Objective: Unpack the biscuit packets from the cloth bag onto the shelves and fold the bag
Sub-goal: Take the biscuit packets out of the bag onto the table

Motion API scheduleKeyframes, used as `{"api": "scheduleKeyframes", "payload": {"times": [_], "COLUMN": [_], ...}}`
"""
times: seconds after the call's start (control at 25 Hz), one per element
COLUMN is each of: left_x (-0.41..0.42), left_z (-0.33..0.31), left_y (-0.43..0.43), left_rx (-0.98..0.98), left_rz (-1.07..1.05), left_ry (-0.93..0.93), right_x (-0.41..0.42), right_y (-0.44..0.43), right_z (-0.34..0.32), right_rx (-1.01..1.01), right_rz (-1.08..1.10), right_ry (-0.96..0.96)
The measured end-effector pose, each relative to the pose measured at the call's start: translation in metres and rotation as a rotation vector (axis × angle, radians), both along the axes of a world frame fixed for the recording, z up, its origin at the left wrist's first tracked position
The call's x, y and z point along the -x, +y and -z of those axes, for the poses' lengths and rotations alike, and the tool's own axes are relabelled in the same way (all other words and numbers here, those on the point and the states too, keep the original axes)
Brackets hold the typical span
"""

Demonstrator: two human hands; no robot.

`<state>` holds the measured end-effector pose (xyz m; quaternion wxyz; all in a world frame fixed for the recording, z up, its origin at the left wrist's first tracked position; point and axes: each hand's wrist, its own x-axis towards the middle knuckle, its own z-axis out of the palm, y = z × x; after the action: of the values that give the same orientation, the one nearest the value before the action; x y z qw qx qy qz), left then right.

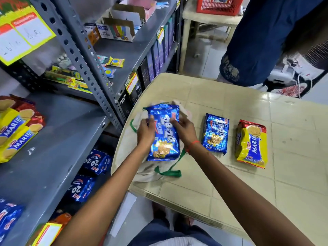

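A blue 20-20 biscuit packet [164, 134] lies over the white cloth bag [150, 172] with green handles at the table's left edge. My left hand [145, 132] grips the packet's left side and my right hand [184, 130] grips its right side. Two more packets lie flat on the table to the right: a second blue 20-20 packet [215, 133] and a yellow Marie packet [251, 143]. The bag is mostly hidden under the held packet and my hands.
The beige plastic table [230, 183] fills the right. A grey metal shelf rack [58, 139] stands left, holding Marie packets [16, 128]; blue 20-20 packets [96, 161] sit on a lower shelf. Another person's legs [257, 50] stand beyond the table. A red basket [219, 5] is far back.
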<state>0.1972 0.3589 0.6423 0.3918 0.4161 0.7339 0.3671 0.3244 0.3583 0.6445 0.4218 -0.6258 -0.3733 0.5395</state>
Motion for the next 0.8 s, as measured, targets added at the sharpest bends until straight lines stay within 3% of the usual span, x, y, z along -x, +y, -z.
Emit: {"api": "scheduleKeyframes", "payload": {"times": [0.12,0.28,0.52,0.68,0.8], "left_x": [-0.051,-0.112,-0.147,-0.146,-0.136], "left_z": [0.019,0.059,0.087,0.083,0.063], "left_y": [-0.021,-0.069,-0.091,-0.083,-0.066], "left_rx": [0.148,0.346,0.452,0.431,0.184], "left_rz": [0.271,0.481,0.585,0.6,0.509], "left_ry": [-0.023,0.191,0.235,0.307,0.218], "right_x": [-0.046,-0.102,-0.13,-0.123,-0.103], "right_y": [-0.034,-0.093,-0.127,-0.116,-0.087], "right_z": [0.028,0.068,0.093,0.083,0.062], "right_rx": [0.109,0.291,0.462,0.501,0.31], "right_rz": [0.153,0.285,0.352,0.255,0.188], "right_ry": [-0.153,-0.282,-0.399,-0.646,-0.74]}}
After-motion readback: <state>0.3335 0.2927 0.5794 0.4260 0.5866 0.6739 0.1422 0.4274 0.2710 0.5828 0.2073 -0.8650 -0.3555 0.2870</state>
